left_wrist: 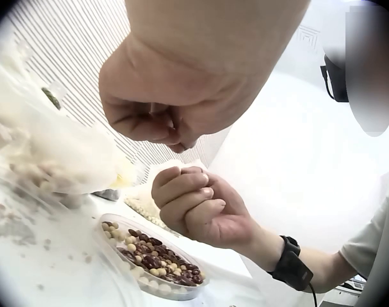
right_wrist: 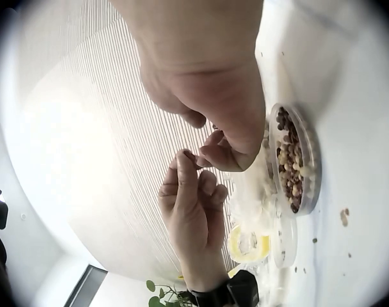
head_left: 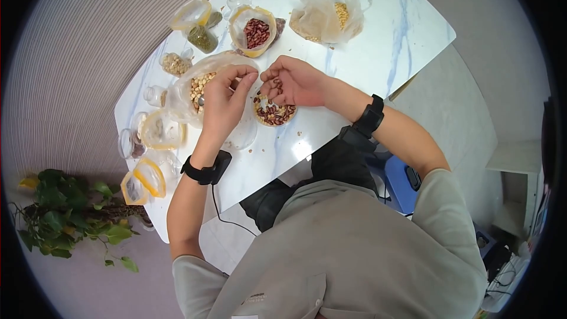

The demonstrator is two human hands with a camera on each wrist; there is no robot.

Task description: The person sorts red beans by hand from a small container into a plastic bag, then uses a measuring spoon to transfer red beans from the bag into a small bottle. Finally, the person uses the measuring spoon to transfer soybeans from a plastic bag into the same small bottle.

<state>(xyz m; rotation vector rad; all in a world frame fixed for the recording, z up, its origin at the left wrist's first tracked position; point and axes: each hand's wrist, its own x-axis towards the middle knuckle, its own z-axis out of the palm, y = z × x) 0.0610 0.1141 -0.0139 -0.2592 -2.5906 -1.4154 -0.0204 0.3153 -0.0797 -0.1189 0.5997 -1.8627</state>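
Observation:
Both hands meet above a round clear dish (left_wrist: 172, 294) of mixed dark red beans and pale, round beans. My left hand (head_left: 225, 95) pinches a small dark bean between thumb and forefinger, seen at the fingertips in the right wrist view. Cupped beside it, my right hand (head_left: 298, 82) curls its fingers around a few red beans (head_left: 278, 85) in the palm. The fingertips of the two hands are very close together. A plastic bag (head_left: 180, 101) of pale beans, with a spoon (head_left: 201, 100) in it, lies beyond the left hand.
A bag of red beans (head_left: 257, 33) and a bag of yellow kernels (head_left: 341, 15) stand farther back. Jars, such as one of green beans (head_left: 202, 39), and yellow-edged pouches (head_left: 162, 130) line the left side. A clear lid (head_left: 242, 137) lies near the dish. Crumbs dot the table.

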